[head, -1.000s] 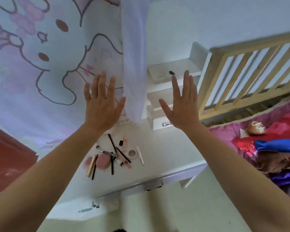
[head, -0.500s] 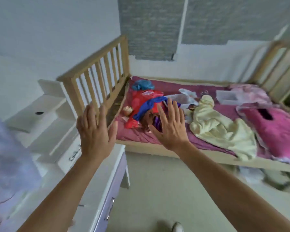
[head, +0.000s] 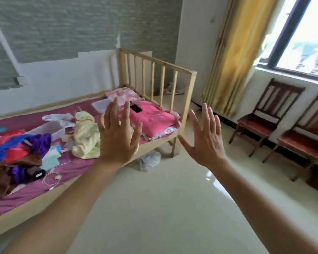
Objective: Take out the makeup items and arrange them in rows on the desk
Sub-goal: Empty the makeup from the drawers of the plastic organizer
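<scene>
Makeup items: none were seen, so handling was left unjudged; fingers of left hand (head: pixel 117 140) and right hand (head: pixel 206 143) were spread wide, nothing held

Both arms outstretched — left hand (head: pixel 117 136), right hand (head: pixel 206 142) raised, fingers spread, holding nothing.

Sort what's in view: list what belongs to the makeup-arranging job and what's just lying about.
Job: bare left hand, bare right hand, both open, empty; no makeup or desk in view.
Lying about: flat black phone on the pink padded cushion, crumpled pale-yellow cloth, coiled white cable, dark wooden chair beside the curtain.
</scene>
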